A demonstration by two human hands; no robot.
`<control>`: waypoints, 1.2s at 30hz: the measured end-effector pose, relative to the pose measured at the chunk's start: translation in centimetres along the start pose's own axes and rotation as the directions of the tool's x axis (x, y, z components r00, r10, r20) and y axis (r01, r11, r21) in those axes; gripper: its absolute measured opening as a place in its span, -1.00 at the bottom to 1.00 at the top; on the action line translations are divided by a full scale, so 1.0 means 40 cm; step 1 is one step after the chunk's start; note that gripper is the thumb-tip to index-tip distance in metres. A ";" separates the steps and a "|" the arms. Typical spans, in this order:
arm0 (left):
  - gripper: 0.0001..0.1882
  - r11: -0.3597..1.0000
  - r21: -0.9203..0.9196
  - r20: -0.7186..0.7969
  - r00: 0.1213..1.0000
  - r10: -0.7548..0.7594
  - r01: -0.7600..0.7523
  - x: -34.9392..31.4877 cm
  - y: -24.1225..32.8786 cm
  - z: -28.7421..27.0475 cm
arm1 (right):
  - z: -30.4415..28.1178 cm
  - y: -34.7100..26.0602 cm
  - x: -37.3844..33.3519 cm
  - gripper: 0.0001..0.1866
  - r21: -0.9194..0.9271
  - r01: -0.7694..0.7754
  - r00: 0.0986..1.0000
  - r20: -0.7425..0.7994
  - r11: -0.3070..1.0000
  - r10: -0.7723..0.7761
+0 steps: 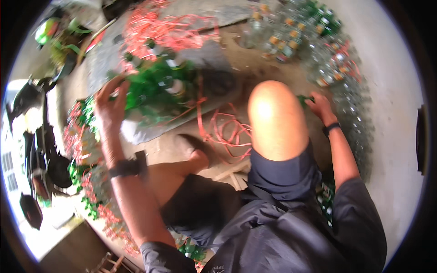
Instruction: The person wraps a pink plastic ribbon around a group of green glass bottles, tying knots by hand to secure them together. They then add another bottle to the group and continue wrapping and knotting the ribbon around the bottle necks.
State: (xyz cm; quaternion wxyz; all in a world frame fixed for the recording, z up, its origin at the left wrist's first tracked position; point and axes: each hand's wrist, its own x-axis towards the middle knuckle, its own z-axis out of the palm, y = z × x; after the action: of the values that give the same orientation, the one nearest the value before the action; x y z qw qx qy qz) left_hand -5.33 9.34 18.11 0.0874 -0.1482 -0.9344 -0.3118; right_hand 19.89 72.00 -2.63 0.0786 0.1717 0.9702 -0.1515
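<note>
A cluster of green glass bottles [157, 86] stands in front of me on a grey sheet [136, 132], blurred by motion. My left hand [110, 98] is at the cluster's left edge, its fingers bent but apart, with nothing visible between them. Whether it touches the nearest bottle is hard to tell. Beyond my raised knee on the right, my right hand [320, 108] is closed around the end of a green bottle [302, 100]. The knee hides most of that bottle. Loose pink plastic strapping [227, 129] lies in loops on the ground between the cluster and my knee.
A tangled heap of pink strapping [168, 29] lies at the back. Clear bottles [291, 38], some with orange-yellow tops, stand along the right wall [391, 91]. Tied bundles of bottles [91, 159] line the left side. A motorcycle [43, 150] is at the far left.
</note>
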 end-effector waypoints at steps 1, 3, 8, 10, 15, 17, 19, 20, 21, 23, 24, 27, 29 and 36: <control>-0.68 0.998 -0.050 -0.011 0.999 0.041 -0.041 0.001 0.016 0.012 | 0.021 0.018 -0.011 -0.64 0.025 0.010 0.996 -0.090 1.000 -0.007; -0.68 0.999 -0.043 -0.044 0.999 0.026 -0.028 -0.003 0.014 0.018 | 0.056 0.043 -0.015 -0.68 0.051 0.029 0.979 -0.205 0.998 -0.018; -0.71 0.997 -0.002 -0.091 0.993 0.079 -0.079 -0.007 -0.002 0.024 | 0.052 0.025 -0.005 -0.68 0.031 0.017 0.960 -0.278 0.999 -0.007; -0.72 0.996 0.015 -0.106 0.991 0.087 -0.086 -0.011 0.002 0.031 | 0.001 -0.001 0.016 -0.68 -0.013 -0.024 0.961 -0.276 1.000 0.019; -0.73 0.997 0.003 -0.118 0.990 0.075 -0.075 -0.015 0.007 0.022 | -0.250 -0.189 0.041 -0.69 0.036 0.039 0.933 -0.358 0.999 -0.024; -0.73 0.997 0.022 -0.112 0.991 0.075 -0.073 -0.014 0.009 0.027 | -0.370 -0.290 0.040 -0.70 0.118 0.072 0.924 -0.382 0.990 -0.022; -0.73 0.998 0.020 -0.119 0.991 0.060 -0.058 -0.014 0.015 0.031 | -0.469 -0.361 0.044 -0.79 0.138 0.208 0.885 -0.448 0.968 -0.126; -0.74 0.998 0.023 -0.128 0.990 0.059 -0.056 -0.015 0.019 0.030 | -0.514 -0.399 0.042 -0.85 0.242 0.257 0.882 -0.454 0.936 -0.125; -0.74 0.998 0.036 -0.136 0.989 0.053 -0.048 -0.021 0.017 0.025 | -0.555 -0.466 0.032 -0.86 0.285 0.302 0.870 -0.473 0.910 -0.141; -0.74 0.997 0.053 -0.148 0.987 0.054 -0.046 -0.025 0.006 0.019 | -0.626 -0.563 0.029 -0.85 0.263 0.433 0.790 -0.570 0.862 -0.223; -0.73 0.998 0.056 -0.141 0.989 0.044 -0.036 -0.024 0.004 0.024 | -0.662 -0.584 0.039 -0.76 0.206 0.469 0.753 -0.602 0.859 -0.266; -0.72 0.998 0.041 -0.132 0.990 0.048 -0.043 -0.018 0.005 0.029 | -0.761 -0.690 0.031 -0.71 0.387 0.382 0.811 -0.577 0.839 -0.103; -0.72 0.998 0.030 -0.128 0.990 0.060 -0.057 -0.016 0.008 0.030 | -0.781 -0.738 0.057 -0.69 0.410 0.522 0.771 -0.602 0.748 -0.208; -0.73 0.994 0.062 -0.149 0.984 0.100 -0.092 -0.008 0.006 0.040 | -0.761 -0.998 0.061 -0.73 0.384 0.830 0.554 -0.654 0.405 -0.515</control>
State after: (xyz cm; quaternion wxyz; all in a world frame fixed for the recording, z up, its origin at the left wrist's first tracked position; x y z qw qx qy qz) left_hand -5.09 10.43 16.89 0.1771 -0.1664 -0.9251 -0.2919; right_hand 0.32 46.78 36.20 -0.2766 -0.2033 0.8194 -0.4591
